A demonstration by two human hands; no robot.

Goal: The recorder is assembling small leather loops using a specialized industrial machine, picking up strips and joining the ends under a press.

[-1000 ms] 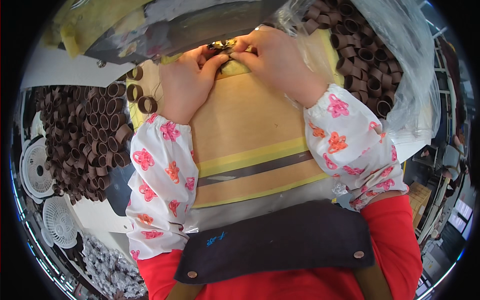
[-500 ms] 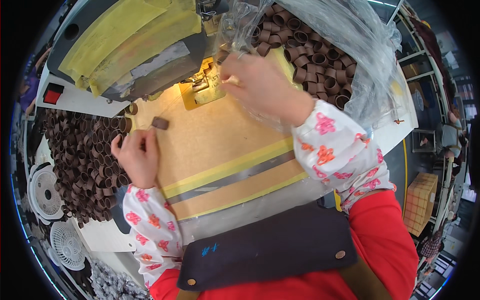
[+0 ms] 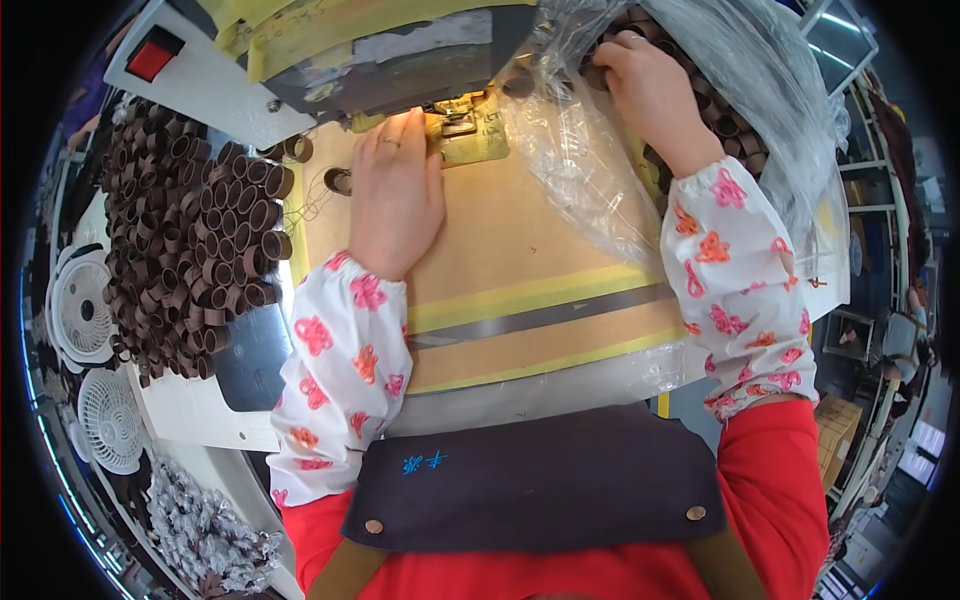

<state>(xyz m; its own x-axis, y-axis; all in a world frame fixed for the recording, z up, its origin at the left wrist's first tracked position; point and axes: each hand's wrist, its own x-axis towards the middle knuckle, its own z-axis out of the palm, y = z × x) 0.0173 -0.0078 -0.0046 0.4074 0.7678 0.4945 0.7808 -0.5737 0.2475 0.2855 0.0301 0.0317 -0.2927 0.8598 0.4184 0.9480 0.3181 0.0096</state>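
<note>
My left hand [image 3: 395, 200] lies palm down on the tan work surface [image 3: 540, 225], fingers stretched out and nothing seen in them. Its fingertips reach close to the lit presser foot [image 3: 458, 122] of a sewing machine [image 3: 390, 50]. Just left of this hand sits a loose brown ring [image 3: 338, 181] with thin threads beside it. At the upper right, my right hand [image 3: 655, 100] dips into the brown rings [image 3: 715, 105] in a clear plastic bag [image 3: 575, 150]. Its fingers are bent together on a ring at the pile's near-left edge, partly hidden by the hand.
A big heap of brown rings [image 3: 180, 240] covers the left side of the table, beside a dark plate [image 3: 255, 360]. A red switch [image 3: 152, 58] is on the machine's white panel. White fans [image 3: 110, 420] and a silvery bundle [image 3: 205, 525] stand at lower left.
My left hand has moved right and forward to the presser foot, its fingers straightening. My right hand has left the needle area for the rings in the bag. The whole view has shifted.
</note>
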